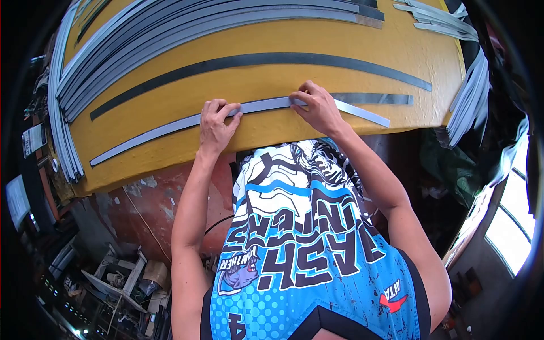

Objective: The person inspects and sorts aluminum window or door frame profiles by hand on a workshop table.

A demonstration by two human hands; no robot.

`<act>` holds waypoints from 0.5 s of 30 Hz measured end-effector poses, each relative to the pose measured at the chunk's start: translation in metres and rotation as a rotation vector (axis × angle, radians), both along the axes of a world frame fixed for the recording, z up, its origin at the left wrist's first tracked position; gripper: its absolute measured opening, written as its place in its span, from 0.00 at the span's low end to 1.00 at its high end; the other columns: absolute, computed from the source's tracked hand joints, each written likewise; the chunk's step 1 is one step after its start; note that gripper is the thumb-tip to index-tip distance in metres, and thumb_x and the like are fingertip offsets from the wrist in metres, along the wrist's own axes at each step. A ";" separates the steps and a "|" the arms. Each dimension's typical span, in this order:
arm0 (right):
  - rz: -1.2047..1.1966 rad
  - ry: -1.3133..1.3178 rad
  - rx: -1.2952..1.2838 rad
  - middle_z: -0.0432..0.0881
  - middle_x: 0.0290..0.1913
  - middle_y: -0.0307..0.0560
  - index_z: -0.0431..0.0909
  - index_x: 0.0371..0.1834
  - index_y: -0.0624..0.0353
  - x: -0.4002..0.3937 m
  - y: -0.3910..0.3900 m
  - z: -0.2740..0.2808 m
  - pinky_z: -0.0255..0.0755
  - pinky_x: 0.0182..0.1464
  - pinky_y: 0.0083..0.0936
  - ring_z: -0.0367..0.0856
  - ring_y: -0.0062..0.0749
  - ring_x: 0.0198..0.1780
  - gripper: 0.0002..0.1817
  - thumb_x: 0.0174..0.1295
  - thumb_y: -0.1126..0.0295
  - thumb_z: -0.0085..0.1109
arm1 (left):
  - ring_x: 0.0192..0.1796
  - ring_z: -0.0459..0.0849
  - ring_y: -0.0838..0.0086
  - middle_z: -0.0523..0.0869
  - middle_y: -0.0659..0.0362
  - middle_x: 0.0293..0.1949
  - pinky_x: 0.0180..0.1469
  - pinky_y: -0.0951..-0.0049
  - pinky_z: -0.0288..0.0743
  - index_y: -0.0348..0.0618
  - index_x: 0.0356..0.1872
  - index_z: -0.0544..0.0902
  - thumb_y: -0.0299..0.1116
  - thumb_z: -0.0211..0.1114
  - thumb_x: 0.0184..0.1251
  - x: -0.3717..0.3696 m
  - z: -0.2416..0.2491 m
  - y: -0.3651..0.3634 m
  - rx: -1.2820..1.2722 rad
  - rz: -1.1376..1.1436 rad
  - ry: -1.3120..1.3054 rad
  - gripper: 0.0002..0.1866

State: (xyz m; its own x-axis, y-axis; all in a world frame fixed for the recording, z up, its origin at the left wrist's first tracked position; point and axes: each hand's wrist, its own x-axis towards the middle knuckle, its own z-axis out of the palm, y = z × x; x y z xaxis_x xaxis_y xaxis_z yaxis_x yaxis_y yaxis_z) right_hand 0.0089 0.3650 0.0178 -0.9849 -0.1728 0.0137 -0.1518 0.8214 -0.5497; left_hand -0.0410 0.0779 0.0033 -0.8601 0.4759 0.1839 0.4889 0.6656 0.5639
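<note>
A long, thin grey strip (170, 129) lies along the near edge of the yellow desk (272, 79), curving with the wide-angle view from lower left to right. The left hand (216, 126) rests on it with fingers bent, fingertips pressing the strip flat to the surface; the right hand (317, 109) pinches the same strip between thumb and curled fingers, its palm hidden from view. Just right of that hand a second, darker strip (374, 98) overlaps the first; whether the two touch beneath the fingers cannot be told. Beyond lies a single dark strip (255, 60), and further back a stack of grey strips (187, 25) whose number is hard to make out; more strips (470, 96) hang over the right edge, their ends cut off. No writing shows on any strip. The person's blue jersey (306, 249) bears large upside-down lettering, only partly legible, apparently "JASH" over "PANTHERS", with a small "PANTHER" by a mascot at the left and a red badge reading "ALTA". The cluttered floor (113, 283) below left is too dark and blurred to itemise.
</note>
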 end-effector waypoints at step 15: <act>0.003 0.002 -0.015 0.80 0.44 0.46 0.87 0.44 0.53 0.000 0.000 0.000 0.77 0.49 0.37 0.81 0.42 0.45 0.11 0.57 0.69 0.70 | 0.46 0.77 0.63 0.79 0.57 0.40 0.50 0.62 0.72 0.48 0.43 0.90 0.32 0.74 0.58 0.004 -0.002 0.002 -0.033 0.007 0.025 0.11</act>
State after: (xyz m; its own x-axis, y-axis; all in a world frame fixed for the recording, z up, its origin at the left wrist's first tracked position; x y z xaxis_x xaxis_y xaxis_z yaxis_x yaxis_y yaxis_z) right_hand 0.0089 0.3652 0.0180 -0.9844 -0.1752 0.0180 -0.1549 0.8126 -0.5618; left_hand -0.0367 0.0794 0.0012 -0.8588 0.4759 0.1898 0.4977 0.6870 0.5294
